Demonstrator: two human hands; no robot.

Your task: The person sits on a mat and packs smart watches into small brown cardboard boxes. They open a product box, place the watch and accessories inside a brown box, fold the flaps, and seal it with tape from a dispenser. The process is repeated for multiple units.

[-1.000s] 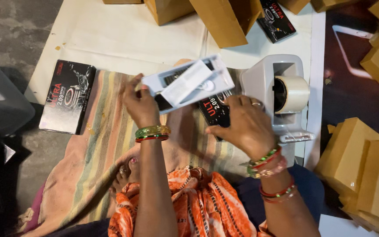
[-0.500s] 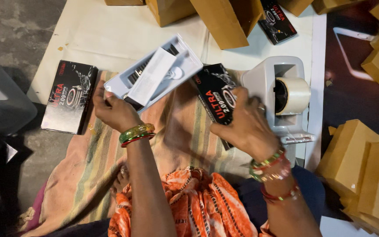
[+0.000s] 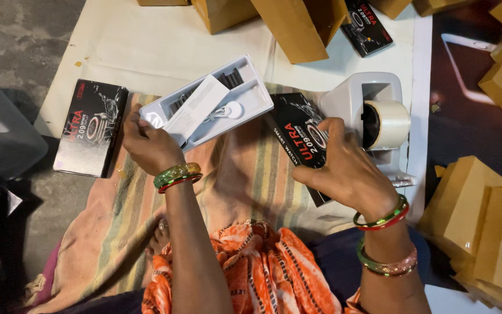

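Your left hand (image 3: 149, 145) pinched the near end of the white plastic tray (image 3: 207, 103), holding it tilted above the striped cloth (image 3: 245, 174). Your right hand (image 3: 347, 171) was closed around the black product box (image 3: 298, 136), just beside the tape dispenser (image 3: 373, 110) at the cloth's right edge. Another black box (image 3: 90, 128) lay off the cloth's left edge.
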